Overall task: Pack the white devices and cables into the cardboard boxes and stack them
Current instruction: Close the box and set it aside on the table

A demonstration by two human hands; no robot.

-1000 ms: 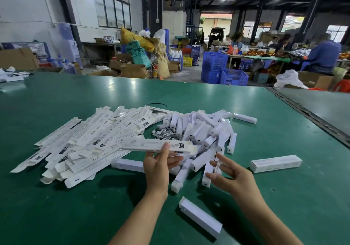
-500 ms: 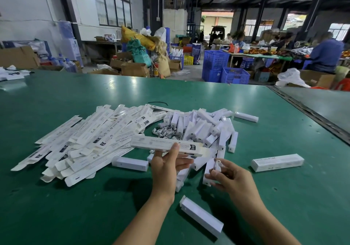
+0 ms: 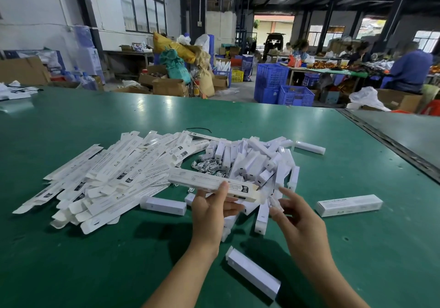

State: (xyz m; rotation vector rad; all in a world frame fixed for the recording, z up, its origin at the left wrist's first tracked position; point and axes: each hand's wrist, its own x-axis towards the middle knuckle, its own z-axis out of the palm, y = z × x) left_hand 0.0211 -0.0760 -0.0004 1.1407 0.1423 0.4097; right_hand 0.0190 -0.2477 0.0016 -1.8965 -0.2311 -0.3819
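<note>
Your left grip (image 3: 209, 210) is wrapped round a long white box (image 3: 190, 181) over the worktop (image 3: 95, 260), and your right grip (image 3: 297, 217) pinches a small white piece (image 3: 273, 204) by its end.

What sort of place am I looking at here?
Probably a packing workshop in a warehouse: a big green table heaped with flat white cartons and small white devices, blue plastic crates on the floor, and workers seated behind.
</note>
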